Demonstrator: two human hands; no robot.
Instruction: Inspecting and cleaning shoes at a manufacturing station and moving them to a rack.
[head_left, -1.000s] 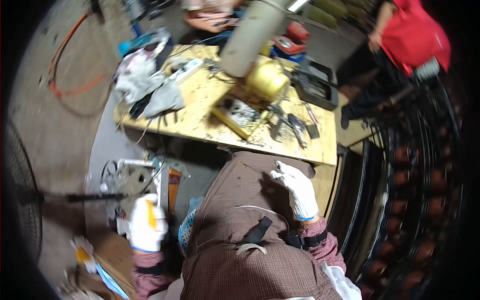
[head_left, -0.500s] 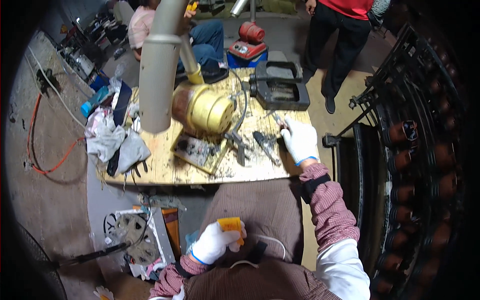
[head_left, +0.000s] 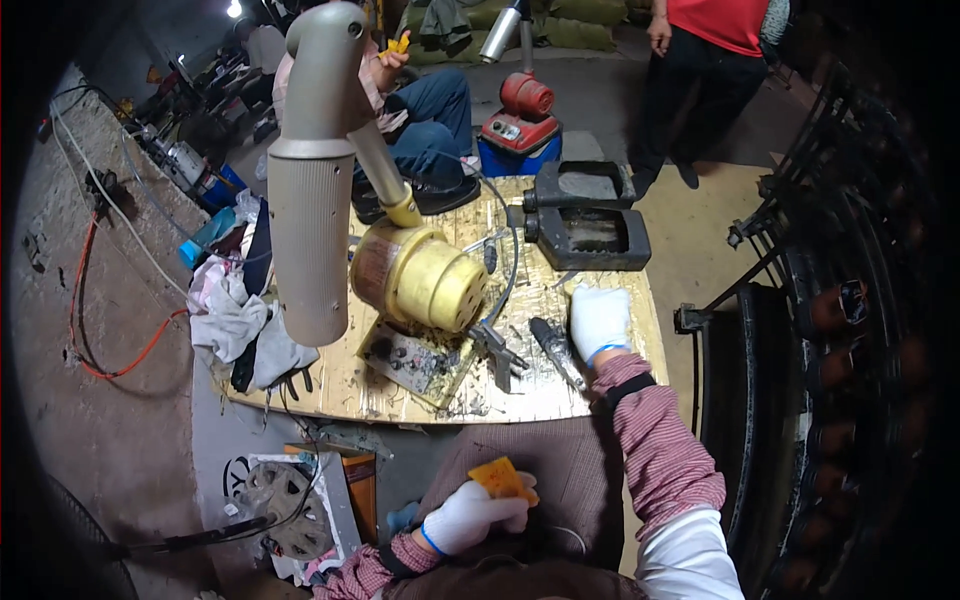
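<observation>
At six o'clock: white-gloved left hand [head_left: 465, 518] grips flat orange piece [head_left: 497, 478], seemingly steadied over brown-clothed lap [head_left: 565, 475] | three o'clock: white-gloved right hand [head_left: 600, 318] curled, cannot tell around what

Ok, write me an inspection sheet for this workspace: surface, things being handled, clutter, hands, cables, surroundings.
Surface: wooden table, stained and specked dark near the yellow device.
Handled things: orange piece, held above the lap.
Clutter: heaped cloths at left; two black cut-open containers at the far right.
Hands: left hand grips the orange piece; right hand, at the table's right, grip unclear. Both gloved.
Cables: dark cable curving beside the device.
Surroundings: seated person, standing person, black rack.
</observation>
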